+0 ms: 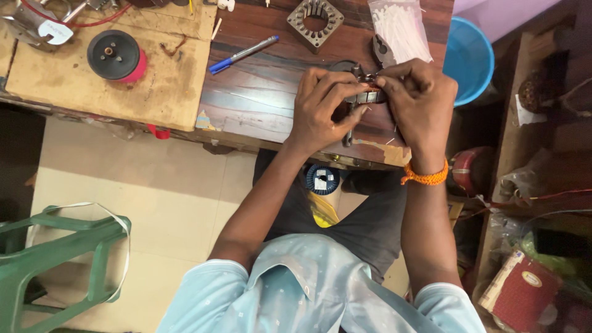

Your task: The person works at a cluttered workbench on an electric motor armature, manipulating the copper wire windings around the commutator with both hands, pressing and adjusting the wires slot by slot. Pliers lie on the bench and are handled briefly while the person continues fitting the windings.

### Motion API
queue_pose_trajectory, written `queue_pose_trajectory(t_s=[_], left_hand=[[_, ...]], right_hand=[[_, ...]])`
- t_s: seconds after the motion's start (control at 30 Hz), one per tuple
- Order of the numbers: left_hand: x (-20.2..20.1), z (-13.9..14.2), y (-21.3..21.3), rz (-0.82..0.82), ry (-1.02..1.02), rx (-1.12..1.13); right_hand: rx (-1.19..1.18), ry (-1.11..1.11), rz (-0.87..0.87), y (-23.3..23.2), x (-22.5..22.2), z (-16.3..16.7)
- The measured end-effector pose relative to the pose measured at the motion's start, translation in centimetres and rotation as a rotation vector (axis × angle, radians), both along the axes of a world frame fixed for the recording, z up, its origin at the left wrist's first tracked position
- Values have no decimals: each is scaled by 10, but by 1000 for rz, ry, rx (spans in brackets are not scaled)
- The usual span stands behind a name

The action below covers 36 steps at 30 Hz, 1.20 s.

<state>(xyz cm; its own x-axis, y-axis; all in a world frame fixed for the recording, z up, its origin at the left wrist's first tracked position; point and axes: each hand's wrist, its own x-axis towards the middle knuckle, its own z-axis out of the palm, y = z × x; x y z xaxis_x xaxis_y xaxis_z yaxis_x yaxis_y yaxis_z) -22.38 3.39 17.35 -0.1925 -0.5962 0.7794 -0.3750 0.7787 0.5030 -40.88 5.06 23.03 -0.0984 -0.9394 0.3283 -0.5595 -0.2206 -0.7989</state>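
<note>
Both my hands meet over a small metal motor stator (369, 97) near the front edge of the dark wooden table (259, 105). My left hand (320, 111) curls around its left side and grips it. My right hand (419, 102), with an orange thread band at the wrist, pinches the top of the same part, where copper winding shows. Most of the stator is hidden by my fingers. A thin metal tool (348, 132) pokes out below my left hand.
A square metal stator core (315, 22), a blue pen (242, 54), pliers (382, 50) and a bag of white sleeves (401, 28) lie on the table. A black spool (116, 55) stands on a board at left. Blue bucket (470, 58) right, green stool (55, 259) lower left.
</note>
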Motion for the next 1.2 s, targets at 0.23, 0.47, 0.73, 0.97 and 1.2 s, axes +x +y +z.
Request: queue_pose_trajectory(t_s=[0.23, 0.47, 0.73, 0.97, 1.2], left_hand=[[-8, 7, -47, -492, 306, 664], [-1, -1, -88, -876, 358, 1041], [10, -20, -107, -1103, 184, 827], [27, -30, -116, -1076, 83, 681], [41, 18, -76, -809, -15, 569]], right_hand=[[-53, 139, 12, -21, -6, 8], [-127, 116, -27, -17, 0, 3], [-76, 102, 2, 9, 1, 11], [-69, -8, -6, 44, 37, -16], [-28, -116, -65, 44, 34, -50]])
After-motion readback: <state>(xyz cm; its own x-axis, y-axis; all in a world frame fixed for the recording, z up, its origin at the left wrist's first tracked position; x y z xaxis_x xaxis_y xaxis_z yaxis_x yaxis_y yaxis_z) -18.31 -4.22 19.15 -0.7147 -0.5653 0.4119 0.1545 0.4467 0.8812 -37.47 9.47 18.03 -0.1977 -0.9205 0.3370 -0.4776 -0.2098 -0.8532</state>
